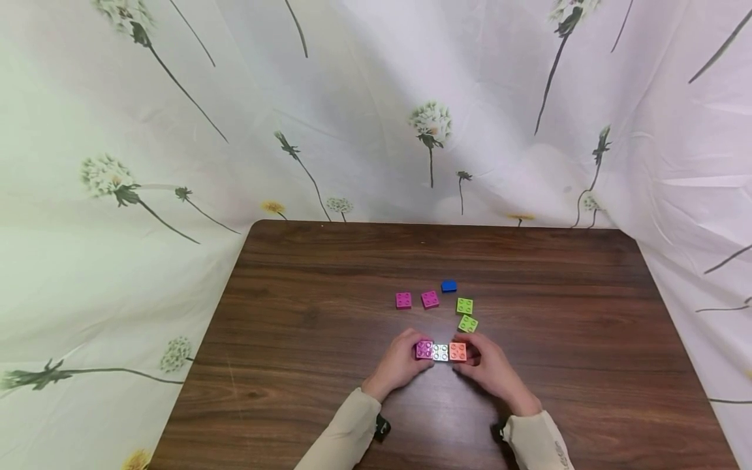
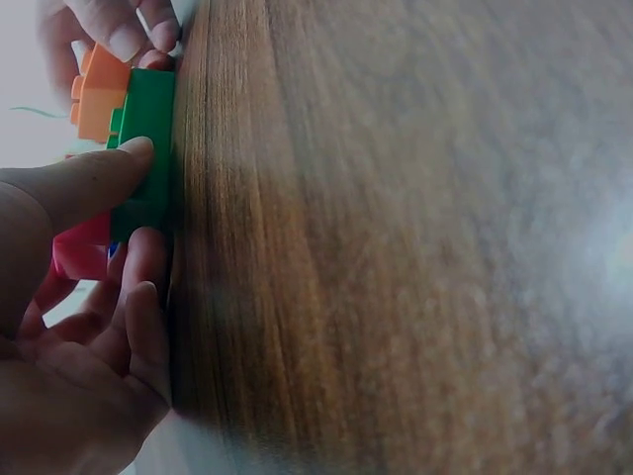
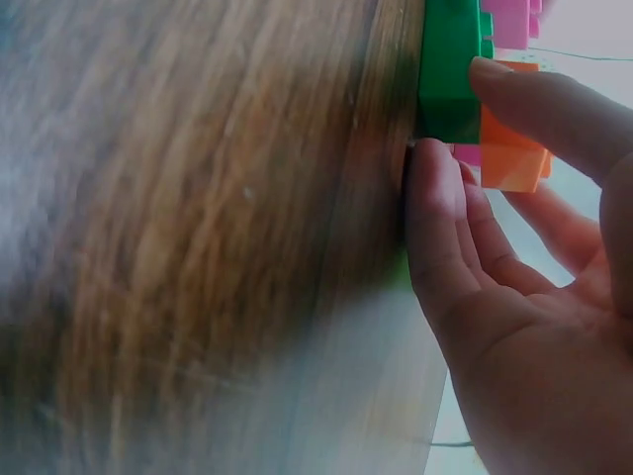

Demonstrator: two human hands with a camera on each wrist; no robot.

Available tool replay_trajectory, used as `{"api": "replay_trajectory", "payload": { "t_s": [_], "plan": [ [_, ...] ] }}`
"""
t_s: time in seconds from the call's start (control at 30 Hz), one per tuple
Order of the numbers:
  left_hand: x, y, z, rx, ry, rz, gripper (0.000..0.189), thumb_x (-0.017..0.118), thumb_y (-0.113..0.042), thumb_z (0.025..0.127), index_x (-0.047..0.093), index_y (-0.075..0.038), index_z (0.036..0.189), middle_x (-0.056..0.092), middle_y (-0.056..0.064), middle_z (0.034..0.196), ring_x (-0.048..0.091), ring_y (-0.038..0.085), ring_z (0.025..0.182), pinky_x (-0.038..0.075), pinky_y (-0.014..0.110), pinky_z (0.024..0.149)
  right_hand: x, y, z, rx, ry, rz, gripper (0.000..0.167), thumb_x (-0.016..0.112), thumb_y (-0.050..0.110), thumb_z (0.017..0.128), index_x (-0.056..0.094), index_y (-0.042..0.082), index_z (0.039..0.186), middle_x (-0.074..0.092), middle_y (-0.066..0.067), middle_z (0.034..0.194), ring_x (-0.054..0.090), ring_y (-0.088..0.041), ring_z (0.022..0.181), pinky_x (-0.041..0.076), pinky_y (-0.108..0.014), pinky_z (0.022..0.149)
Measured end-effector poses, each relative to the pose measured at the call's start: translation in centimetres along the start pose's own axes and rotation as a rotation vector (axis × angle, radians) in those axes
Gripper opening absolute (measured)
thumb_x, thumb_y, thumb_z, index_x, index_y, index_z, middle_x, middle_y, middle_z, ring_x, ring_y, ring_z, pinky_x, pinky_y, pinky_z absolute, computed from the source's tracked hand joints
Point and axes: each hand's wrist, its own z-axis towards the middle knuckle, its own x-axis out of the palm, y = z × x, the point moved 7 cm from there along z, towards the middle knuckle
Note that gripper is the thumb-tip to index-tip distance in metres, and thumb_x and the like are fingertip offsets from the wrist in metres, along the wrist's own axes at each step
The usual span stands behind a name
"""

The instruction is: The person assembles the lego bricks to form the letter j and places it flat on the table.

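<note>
Between the two hands a joined row of toy building bricks sits on the table. A long green brick forms its base. An orange brick overhangs the base at the right end, and a magenta brick overhangs it at the left. Studs between them gleam pale under glare. The left hand pinches the left end, thumb against the green side and fingers behind. At the other end the right hand does likewise, its thumb across the green and orange bricks. Parts of both hands' far fingers are hidden.
Beyond the hands lie two loose magenta bricks, a small blue brick and two lime green bricks. The dark wooden table ends at a flower-print cloth behind.
</note>
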Motion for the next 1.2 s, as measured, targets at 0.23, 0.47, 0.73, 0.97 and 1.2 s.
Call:
{"api": "replay_trajectory", "payload": {
  "t_s": [0.23,0.47,0.73,0.97,1.2],
  "plan": [
    [0.0,0.1,-0.1,-0.006,-0.005,0.004,0.039,0.08,-0.02,0.077,0.067,-0.014,0.113,0.06,-0.004,0.101,0.053,0.006,0.088,0.044,0.021,0.078,-0.7,-0.5,-0.6,0.009,-0.029,0.06,0.058,0.083,0.009,0.071,0.059,0.004,0.124,0.063,-0.009,0.109,0.06,-0.012,0.085,0.053,-0.02,0.072],
    [0.0,0.2,-0.1,-0.004,-0.011,0.012,0.039,0.08,-0.021,0.077,0.067,-0.015,0.113,0.06,-0.004,0.1,0.053,0.006,0.088,0.044,0.022,0.078,-2.7,-0.8,-1.1,-0.04,-0.119,0.018,0.048,0.081,0.013,0.077,0.062,0.003,0.119,0.062,-0.009,0.102,0.056,-0.008,0.081,0.051,-0.021,0.069],
    [0.0,0.1,-0.1,0.004,-0.011,0.02,0.039,0.08,-0.021,0.077,0.067,-0.014,0.112,0.061,-0.003,0.1,0.053,0.006,0.087,0.044,0.022,0.078,-4.4,-1.4,-0.6,-0.097,-0.266,-0.056,0.038,0.075,0.002,0.08,0.063,0.001,0.116,0.061,-0.01,0.098,0.057,-0.014,0.083,0.05,-0.022,0.067],
    [0.0,0.0,0.1,0.009,-0.01,0.018,0.039,0.081,-0.019,0.076,0.067,-0.013,0.112,0.06,-0.003,0.098,0.052,0.006,0.085,0.043,0.021,0.076,-4.0,-1.6,0.3,-0.069,-0.21,-0.154,0.046,0.074,0.008,0.082,0.061,0.008,0.126,0.057,-0.011,0.114,0.055,-0.023,0.099,0.048,-0.033,0.078],
    [0.0,0.0,0.0,-0.009,-0.003,0.021,0.039,0.081,-0.021,0.077,0.067,-0.014,0.113,0.06,-0.004,0.1,0.053,0.006,0.087,0.043,0.022,0.078,-3.4,-1.2,0.7,-0.14,-0.158,-0.215,0.045,0.073,0.006,0.082,0.063,0.013,0.126,0.053,-0.012,0.124,0.049,-0.032,0.114,0.044,-0.049,0.09]
  ]
}}
